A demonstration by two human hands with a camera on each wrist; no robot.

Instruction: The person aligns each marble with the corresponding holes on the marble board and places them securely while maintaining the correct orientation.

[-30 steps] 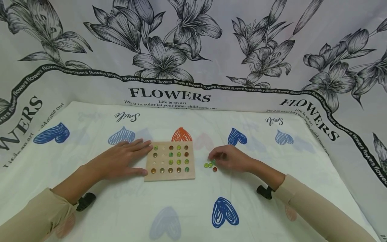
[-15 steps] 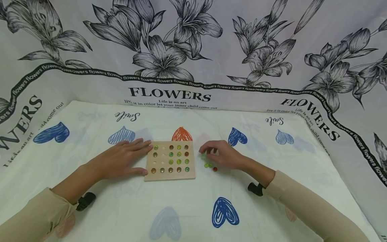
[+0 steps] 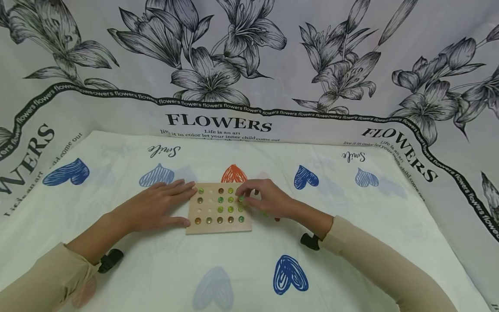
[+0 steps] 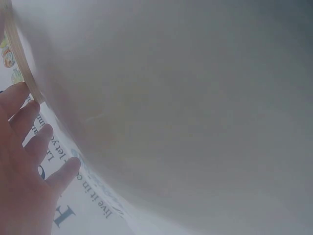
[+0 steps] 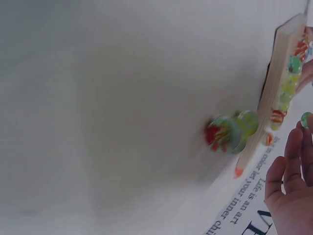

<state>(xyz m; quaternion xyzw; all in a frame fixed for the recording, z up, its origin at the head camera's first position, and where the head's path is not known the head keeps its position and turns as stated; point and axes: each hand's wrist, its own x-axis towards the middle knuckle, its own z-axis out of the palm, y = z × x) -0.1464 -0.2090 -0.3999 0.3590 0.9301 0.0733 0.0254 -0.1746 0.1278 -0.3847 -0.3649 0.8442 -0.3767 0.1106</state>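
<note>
Head view: rests the left hand [image 3: 161,206] against the board [image 3: 218,229] at left; pinches a green marble [image 3: 241,199] over the right side with the right hand [image 3: 270,198]; shows most hollows [image 3: 211,210] filled, at least four bare at left. Left wrist: spreads fingers [image 4: 66,174] by the edge. Right wrist: shows loose marbles [image 5: 248,122] right of the board.

Facing me, a white cloth [image 3: 273,93] hangs behind the tabletop [image 3: 156,277], printed with black line-drawn lilies [image 3: 210,76], a wavy dark lettered band [image 3: 241,108] and FLOWERS [image 3: 219,122] in capitals. Blue and orange hearts [image 3: 306,177] dot the tabletop's pale cover [image 3: 331,288]; the light is soft, even.
</note>
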